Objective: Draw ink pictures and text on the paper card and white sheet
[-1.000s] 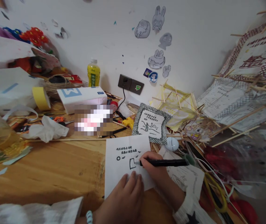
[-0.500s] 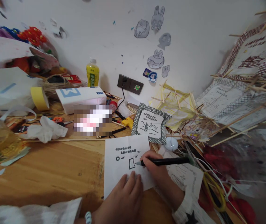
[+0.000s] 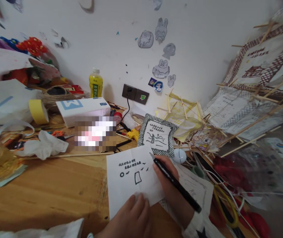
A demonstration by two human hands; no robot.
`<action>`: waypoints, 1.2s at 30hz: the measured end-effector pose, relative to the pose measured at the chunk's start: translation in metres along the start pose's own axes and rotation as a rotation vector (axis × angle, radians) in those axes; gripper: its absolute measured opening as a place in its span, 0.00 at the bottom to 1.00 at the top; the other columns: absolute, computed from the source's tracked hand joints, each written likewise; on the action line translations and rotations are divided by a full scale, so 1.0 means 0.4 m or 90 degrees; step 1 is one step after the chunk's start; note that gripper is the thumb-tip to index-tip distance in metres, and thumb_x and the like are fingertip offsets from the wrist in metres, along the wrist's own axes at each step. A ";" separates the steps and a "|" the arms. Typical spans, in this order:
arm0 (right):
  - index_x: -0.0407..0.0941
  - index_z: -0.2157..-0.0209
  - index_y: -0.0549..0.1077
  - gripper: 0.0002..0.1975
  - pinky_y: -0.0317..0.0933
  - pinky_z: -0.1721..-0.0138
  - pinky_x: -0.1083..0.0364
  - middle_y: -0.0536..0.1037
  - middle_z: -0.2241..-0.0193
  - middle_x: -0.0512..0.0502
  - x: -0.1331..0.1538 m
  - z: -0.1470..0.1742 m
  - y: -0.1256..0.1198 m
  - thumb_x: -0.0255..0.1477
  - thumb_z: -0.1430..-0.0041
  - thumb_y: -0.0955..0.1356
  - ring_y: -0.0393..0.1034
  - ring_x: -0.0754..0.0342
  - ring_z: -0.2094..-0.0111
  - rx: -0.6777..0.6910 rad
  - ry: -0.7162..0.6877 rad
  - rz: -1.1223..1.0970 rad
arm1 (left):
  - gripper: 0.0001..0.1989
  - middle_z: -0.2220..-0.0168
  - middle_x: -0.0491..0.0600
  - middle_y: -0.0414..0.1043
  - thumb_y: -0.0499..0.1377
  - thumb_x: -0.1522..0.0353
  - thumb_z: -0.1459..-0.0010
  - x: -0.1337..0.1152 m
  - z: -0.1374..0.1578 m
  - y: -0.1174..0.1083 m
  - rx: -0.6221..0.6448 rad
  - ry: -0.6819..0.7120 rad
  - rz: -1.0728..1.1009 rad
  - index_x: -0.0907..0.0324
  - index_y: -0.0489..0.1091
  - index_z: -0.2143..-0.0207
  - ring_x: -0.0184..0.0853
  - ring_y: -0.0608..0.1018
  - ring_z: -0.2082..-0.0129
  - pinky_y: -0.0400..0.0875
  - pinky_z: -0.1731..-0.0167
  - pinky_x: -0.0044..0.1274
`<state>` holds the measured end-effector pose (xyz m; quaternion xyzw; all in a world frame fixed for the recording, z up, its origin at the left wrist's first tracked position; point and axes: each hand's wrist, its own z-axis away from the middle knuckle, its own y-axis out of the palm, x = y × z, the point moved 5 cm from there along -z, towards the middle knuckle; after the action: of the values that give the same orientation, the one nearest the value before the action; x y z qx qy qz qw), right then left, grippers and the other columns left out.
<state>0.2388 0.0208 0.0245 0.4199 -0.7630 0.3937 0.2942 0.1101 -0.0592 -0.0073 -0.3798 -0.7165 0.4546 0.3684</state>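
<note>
A white sheet of paper (image 3: 121, 195) lies on the wooden table, bearing two lines of handwriting, a small circle, several bird-like marks and a four-sided outline. My left hand (image 3: 133, 215) rests flat on its lower edge, fingers stretched out. In my right hand (image 3: 167, 172) is a black brush pen (image 3: 177, 185), gripped near its tip. The tip points up and left over the sheet's upper right edge; whether it touches the paper I cannot tell. Just behind the sheet lies a finished-looking drawing with a checked border (image 3: 156, 135).
A blurred-out bright patch (image 3: 95, 132) and a white box (image 3: 81, 110) are at the back left, near a yellow bottle (image 3: 96, 84) and yellow tape (image 3: 38, 111). Crumpled tissue (image 3: 43, 145) lies left. Scissors (image 3: 227, 208), a plastic bag (image 3: 255, 172) and stick-framed drawings (image 3: 240, 105) crowd the right.
The brush pen has lifted off the four-sided outline and swung, its tip now higher and its rear end lower. Another small mark shows by the birds. My left hand stays on the paper.
</note>
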 end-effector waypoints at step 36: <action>0.46 0.80 0.65 0.08 0.58 0.71 0.57 0.65 0.82 0.54 -0.011 0.023 0.061 0.27 0.48 0.63 0.61 0.56 0.77 0.208 0.066 0.007 | 0.19 0.51 0.59 0.73 0.49 0.63 0.34 0.017 0.002 -0.002 0.041 -0.080 0.047 0.67 0.71 0.51 0.46 0.70 0.50 0.63 0.56 0.33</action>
<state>0.2186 0.0229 0.0076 0.4370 -0.6750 0.5354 0.2583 0.1062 -0.0539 -0.0056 -0.3648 -0.7087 0.5136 0.3176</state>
